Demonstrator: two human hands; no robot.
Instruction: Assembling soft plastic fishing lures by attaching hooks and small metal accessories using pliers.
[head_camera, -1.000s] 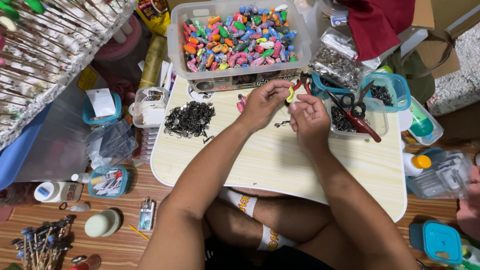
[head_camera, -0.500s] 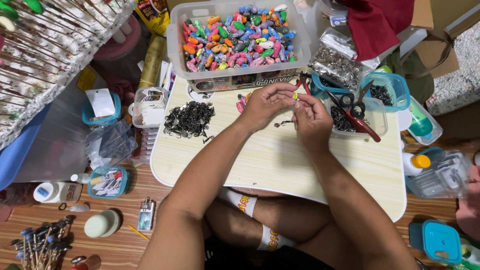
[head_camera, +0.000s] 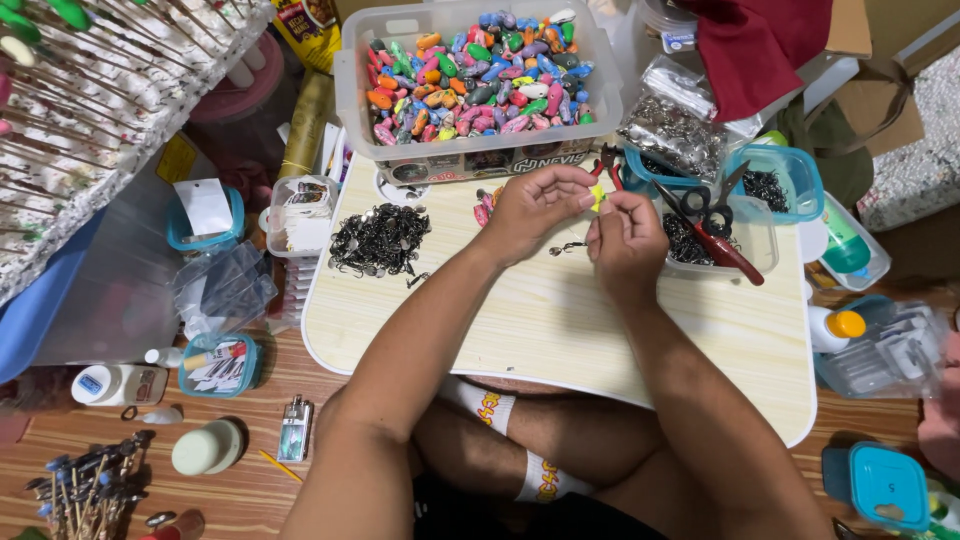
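My left hand and my right hand meet over the far part of a light wooden lap table. Between their fingertips sits a small yellow lure-shaped piece, pinched by both hands. A small dark metal fitting lies on the table just below the hands. A heap of small black metal hooks lies to the left. A clear bin of several colourful lure bodies stands behind the hands.
Red-handled scissors lie across clear tubs of dark metal parts at right. A rack of painted pieces on sticks fills the upper left. Small boxes, a glue bottle and blue-lidded containers lie on the floor.
The hands stay together over the same spot. The fingers have shifted slightly around the yellow piece.
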